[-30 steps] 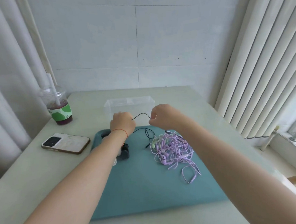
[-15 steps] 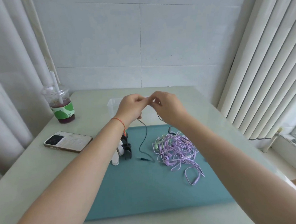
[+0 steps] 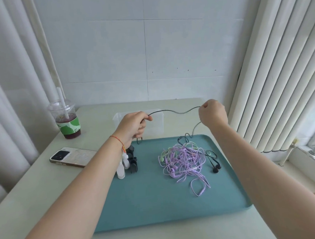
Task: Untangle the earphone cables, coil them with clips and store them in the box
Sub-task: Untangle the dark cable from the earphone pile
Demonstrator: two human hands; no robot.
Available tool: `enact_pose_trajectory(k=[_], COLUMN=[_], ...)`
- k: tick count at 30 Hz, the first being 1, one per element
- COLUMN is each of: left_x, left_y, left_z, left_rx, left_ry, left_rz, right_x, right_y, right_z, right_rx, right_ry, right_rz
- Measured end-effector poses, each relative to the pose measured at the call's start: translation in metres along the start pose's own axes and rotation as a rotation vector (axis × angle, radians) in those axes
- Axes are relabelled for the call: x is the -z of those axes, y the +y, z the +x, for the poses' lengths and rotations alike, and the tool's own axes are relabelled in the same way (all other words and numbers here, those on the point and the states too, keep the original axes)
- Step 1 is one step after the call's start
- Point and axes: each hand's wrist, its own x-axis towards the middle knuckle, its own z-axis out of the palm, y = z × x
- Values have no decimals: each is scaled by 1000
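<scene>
Now my left hand (image 3: 135, 124) and right hand (image 3: 212, 114) each pinch the black earphone cable (image 3: 174, 111), fingers clamped, stretching it above the far box (image 3: 158, 126) to straighten it for coiling.

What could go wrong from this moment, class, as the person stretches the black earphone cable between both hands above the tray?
1. The black cable, pinched by the left hand and right hand, trails down into the purple tangle; pulling further might tighten knots or drag the pile.
2. The black earbuds lie near the tray edge and could be dragged off.
3. A wide left swing might topple the drink cup.
</scene>
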Motion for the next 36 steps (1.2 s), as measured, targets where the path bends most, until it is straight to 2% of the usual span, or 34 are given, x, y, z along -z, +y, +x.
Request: enact_pose_trajectory(k=[5,10,12,17,20,27,34,36], left_x=[-18,-37,-43,-48,-50,-50,-50,-51], left_y=[6,3,-2,-13,-18,-29,-26,-23], left_z=[1,8,10,14,17,17,15,12], left_rx=[-59,-66,-57,-8,20,87,188,193], left_ry=[-28,-70,-85,-70,-71,-117,-306,-361], left_rz=[59,83,61,-25,-61,-169,-455,-549], right_x=[5,-9,-18,-37,-47,-65,-71,-69], right_y=[-23,-42,-41,-29,-24,-10,4,6], right_z=[-14,-31,-34,-27,-20,-6,3,6], right_rx=[239,588,639,530,479,268,68,57], right_ry=[-102,-203,-262,-342,-358,-161,-69,-61], right_rz=[-294,-94,-57,119,142,291,477,461])
